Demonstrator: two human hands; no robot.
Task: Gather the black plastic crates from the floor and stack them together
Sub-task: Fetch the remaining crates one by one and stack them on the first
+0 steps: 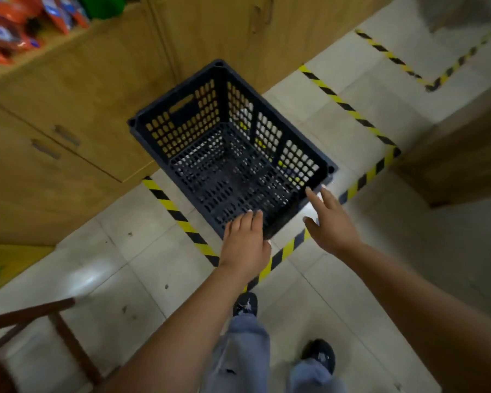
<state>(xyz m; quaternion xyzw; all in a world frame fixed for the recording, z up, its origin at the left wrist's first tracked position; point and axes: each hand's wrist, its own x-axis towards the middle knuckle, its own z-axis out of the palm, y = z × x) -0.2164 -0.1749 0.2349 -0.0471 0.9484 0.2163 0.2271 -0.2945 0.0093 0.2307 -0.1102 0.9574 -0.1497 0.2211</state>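
Observation:
One black plastic crate (233, 129) with perforated walls and floor stands upright and empty on the tiled floor, inside a rectangle of yellow-and-black tape. My left hand (245, 241) reaches over the crate's near corner, fingers spread, palm down, just at the rim. My right hand (330, 221) hovers beside the crate's right near edge, fingers apart, holding nothing. Whether either hand touches the rim is unclear. No other crate is in view.
Wooden cabinets (68, 131) with drawer handles run along the left and back, touching the crate's far side. A cardboard box (459, 154) sits at the right. A wooden chair frame (40, 336) stands at the lower left. My legs and shoes are below.

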